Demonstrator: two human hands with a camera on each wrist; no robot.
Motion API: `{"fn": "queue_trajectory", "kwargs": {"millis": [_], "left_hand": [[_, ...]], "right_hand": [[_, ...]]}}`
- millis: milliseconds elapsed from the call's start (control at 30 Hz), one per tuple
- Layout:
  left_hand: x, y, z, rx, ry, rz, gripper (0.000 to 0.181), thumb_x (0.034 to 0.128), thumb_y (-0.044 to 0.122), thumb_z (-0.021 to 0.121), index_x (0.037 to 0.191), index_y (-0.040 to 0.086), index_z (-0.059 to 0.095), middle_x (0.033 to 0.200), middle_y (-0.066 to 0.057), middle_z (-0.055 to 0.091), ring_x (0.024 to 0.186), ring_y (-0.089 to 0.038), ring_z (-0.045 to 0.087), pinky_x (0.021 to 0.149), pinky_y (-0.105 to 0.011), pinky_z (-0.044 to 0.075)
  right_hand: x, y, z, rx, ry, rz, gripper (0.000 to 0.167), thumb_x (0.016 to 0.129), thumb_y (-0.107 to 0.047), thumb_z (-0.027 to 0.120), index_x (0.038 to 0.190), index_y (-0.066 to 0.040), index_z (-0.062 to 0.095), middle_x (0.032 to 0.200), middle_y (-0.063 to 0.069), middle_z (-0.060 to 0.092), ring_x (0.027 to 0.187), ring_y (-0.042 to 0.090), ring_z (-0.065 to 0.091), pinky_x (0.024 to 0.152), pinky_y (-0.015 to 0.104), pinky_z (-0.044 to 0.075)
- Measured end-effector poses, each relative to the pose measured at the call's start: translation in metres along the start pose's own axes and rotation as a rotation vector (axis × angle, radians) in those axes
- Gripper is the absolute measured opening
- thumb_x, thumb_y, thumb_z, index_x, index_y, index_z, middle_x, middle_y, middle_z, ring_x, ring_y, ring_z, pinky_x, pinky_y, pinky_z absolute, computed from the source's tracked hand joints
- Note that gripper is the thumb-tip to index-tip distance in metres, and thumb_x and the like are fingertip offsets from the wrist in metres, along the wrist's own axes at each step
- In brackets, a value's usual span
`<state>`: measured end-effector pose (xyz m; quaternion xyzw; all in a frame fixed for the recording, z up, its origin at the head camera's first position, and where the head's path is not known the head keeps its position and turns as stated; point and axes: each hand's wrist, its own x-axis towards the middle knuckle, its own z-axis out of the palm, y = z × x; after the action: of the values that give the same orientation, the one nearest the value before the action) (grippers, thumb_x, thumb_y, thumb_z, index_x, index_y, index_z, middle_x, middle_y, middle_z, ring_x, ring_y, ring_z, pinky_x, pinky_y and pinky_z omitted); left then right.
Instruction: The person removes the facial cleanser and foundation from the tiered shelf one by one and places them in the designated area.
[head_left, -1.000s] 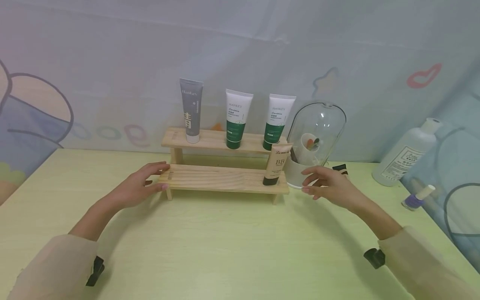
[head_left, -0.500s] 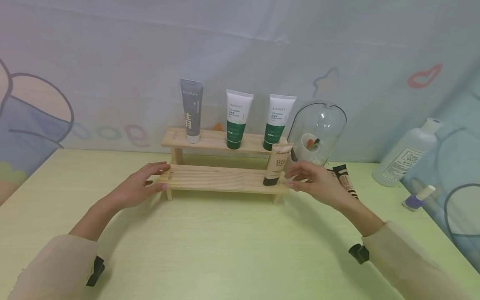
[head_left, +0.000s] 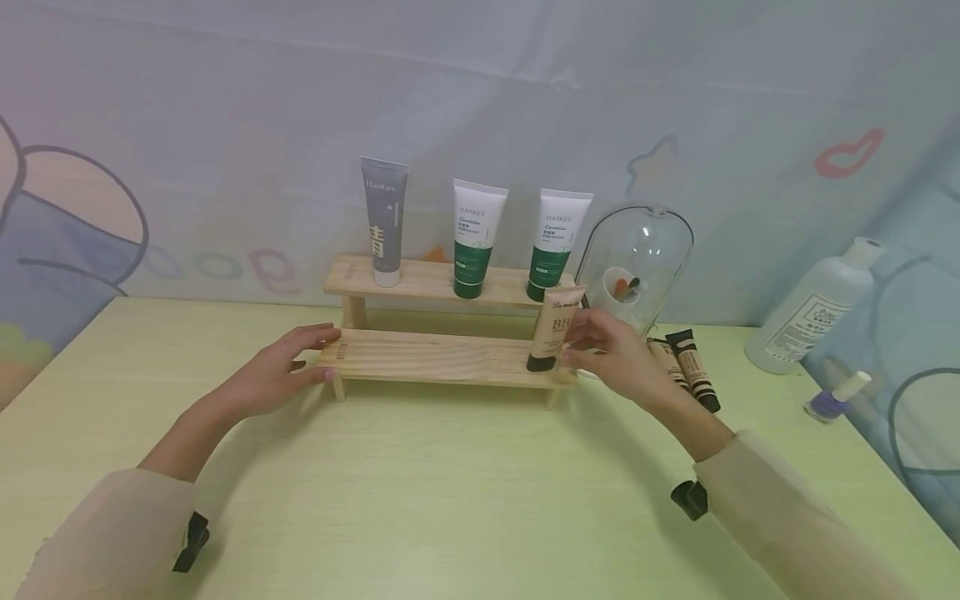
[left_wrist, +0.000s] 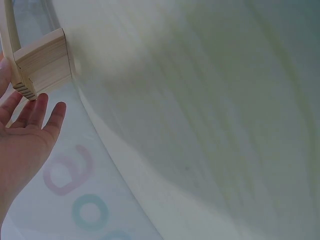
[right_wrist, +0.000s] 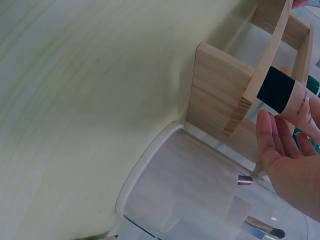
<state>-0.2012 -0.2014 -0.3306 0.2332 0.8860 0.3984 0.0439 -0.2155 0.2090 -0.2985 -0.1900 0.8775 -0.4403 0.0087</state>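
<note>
My left hand (head_left: 281, 371) is at the left end of the lower step of a two-tier wooden stand (head_left: 420, 354), its thumb at the front edge and a finger at the back. In the left wrist view, the other fingers (left_wrist: 45, 117) extend past the board's end. My right hand (head_left: 611, 354) is beside a beige BB cream tube (head_left: 555, 329), which stands on its black cap at the step's right end. The right wrist view shows the right fingers (right_wrist: 280, 135) nearly straight, the thumb overlapping the cream tube (right_wrist: 298, 107); firm contact cannot be told.
A grey tube (head_left: 385, 221) and two green-and-white tubes (head_left: 474, 237) stand on the upper step. Right of the stand are a clear dome (head_left: 660, 250), two small tubes (head_left: 693, 367), a white bottle (head_left: 817, 304) and purple nail polish (head_left: 828, 402).
My right hand has moved left, from in front of the dome to the BB cream tube, uncovering the two small tubes. The left hand stays at the stand's end.
</note>
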Motion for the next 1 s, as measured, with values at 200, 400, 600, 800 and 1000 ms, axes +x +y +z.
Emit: {"fn": "queue_trajectory", "kwargs": {"millis": [200,400,600,800,1000], "left_hand": [[0.001,0.001,0.0,-0.003,0.0,-0.007,0.058,0.093,0.018,0.055,0.138,-0.008,0.027,0.14,-0.025,0.027,0.125,-0.042,0.029,0.099,-0.058,0.029],[0.001,0.002,0.0,0.003,0.001,-0.01,0.058,0.093,0.017,0.055,0.138,-0.008,0.027,0.14,-0.026,0.027,0.125,-0.043,0.029,0.099,-0.058,0.03],[-0.001,0.002,0.0,0.012,0.001,-0.011,0.057,0.0932,0.017,0.054,0.137,-0.008,0.029,0.141,-0.026,0.025,0.125,-0.043,0.029,0.099,-0.058,0.03],[-0.001,0.003,0.0,0.023,0.002,-0.011,0.056,0.0933,0.018,0.054,0.137,-0.008,0.03,0.14,-0.027,0.025,0.124,-0.043,0.03,0.099,-0.058,0.03],[0.0,0.003,0.0,0.018,0.001,-0.01,0.058,0.0934,0.018,0.054,0.137,-0.008,0.028,0.139,-0.026,0.027,0.124,-0.043,0.03,0.099,-0.058,0.03]], "right_hand": [[0.004,-0.001,0.007,0.033,0.029,0.024,0.04,0.083,-0.003,0.065,0.12,0.001,0.049,0.111,0.02,0.06,0.098,0.029,0.059,0.083,0.04,0.049],[0.004,-0.002,0.011,0.058,0.053,0.047,0.044,0.084,0.0,0.063,0.124,0.0,0.046,0.114,0.022,0.058,0.1,0.03,0.057,0.083,0.041,0.049],[0.004,0.0,0.014,0.059,0.067,0.049,0.045,0.083,0.001,0.064,0.124,-0.001,0.045,0.114,0.021,0.058,0.1,0.03,0.057,0.083,0.041,0.049],[0.002,0.0,0.016,0.045,0.092,0.053,0.042,0.083,0.0,0.064,0.122,0.0,0.047,0.112,0.021,0.059,0.098,0.03,0.057,0.082,0.041,0.049],[0.001,0.001,0.017,0.057,0.118,0.045,0.038,0.082,0.002,0.064,0.117,0.0,0.049,0.109,0.02,0.06,0.097,0.03,0.058,0.081,0.04,0.049]]}}
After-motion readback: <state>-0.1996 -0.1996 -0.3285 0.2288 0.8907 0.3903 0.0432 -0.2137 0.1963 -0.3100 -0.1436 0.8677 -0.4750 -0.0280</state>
